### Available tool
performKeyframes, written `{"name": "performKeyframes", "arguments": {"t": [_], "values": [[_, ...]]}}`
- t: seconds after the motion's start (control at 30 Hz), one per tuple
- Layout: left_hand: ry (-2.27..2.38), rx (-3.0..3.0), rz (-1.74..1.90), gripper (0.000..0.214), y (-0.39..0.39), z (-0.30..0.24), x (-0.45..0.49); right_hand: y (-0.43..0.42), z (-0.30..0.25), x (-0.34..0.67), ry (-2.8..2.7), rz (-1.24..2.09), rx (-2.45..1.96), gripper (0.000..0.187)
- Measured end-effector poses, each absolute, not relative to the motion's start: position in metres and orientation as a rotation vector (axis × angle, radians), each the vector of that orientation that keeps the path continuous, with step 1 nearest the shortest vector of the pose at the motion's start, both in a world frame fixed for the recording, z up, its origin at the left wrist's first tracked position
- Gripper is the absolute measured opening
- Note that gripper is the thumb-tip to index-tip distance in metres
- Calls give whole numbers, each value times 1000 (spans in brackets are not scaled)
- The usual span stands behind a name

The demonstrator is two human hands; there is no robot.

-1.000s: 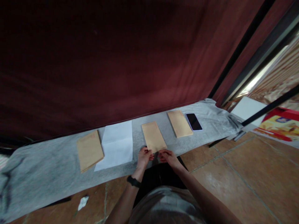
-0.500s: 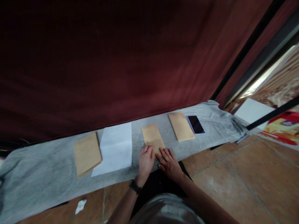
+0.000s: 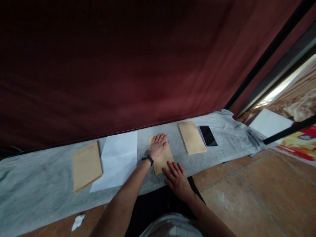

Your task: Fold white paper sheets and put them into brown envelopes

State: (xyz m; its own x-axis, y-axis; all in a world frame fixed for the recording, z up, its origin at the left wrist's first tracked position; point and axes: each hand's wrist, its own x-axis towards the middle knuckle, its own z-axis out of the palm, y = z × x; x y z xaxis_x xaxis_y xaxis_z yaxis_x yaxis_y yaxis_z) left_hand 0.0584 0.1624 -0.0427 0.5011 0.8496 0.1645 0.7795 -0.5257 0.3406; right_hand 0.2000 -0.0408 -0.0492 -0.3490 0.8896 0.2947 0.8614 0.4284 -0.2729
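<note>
A brown paper envelope (image 3: 163, 161) lies on the grey cloth in front of me. My left hand (image 3: 158, 145), with a dark band at the wrist, rests flat across the envelope's far part, fingers stretched out. At its near right corner, my right hand (image 3: 177, 179) presses down with spread fingertips. To the right is a second stack of brown envelopes (image 3: 192, 138), beside a phone (image 3: 208, 136) with a dark screen. White paper sheets (image 3: 120, 161) with a fold crease lie to the left, and more brown envelopes (image 3: 86, 166) sit past them, close against the paper's edge.
The grey cloth (image 3: 44, 184) covers a long, narrow bench against a dark red panel (image 3: 123, 82). A black bar (image 3: 291, 130) and a red-and-yellow box (image 3: 302, 141) stand at the right. A crumpled white scrap (image 3: 78, 222) lies on the tiled floor (image 3: 266, 177).
My left hand has moved from the envelope's near edge to its far end and flattened out. My right hand stays at the near right corner. The view has shifted slightly.
</note>
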Motion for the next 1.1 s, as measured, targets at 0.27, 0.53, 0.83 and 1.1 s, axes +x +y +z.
{"name": "performKeyframes", "arguments": {"t": [0.27,0.53,0.83,1.1], "values": [[1167,2587,411,52,140,-47,52,-40,-52,200,-2309,103,-1495,56],[954,2637,320,54,82,-43,33,-39,-55,203,-2226,200,-1435,48],[901,2796,259,64,18,-40,11,-37,-52,208,-2060,331,-1387,44],[947,2815,243,63,-3,-40,4,-11,-40,217,-2303,326,-1343,43]]}}
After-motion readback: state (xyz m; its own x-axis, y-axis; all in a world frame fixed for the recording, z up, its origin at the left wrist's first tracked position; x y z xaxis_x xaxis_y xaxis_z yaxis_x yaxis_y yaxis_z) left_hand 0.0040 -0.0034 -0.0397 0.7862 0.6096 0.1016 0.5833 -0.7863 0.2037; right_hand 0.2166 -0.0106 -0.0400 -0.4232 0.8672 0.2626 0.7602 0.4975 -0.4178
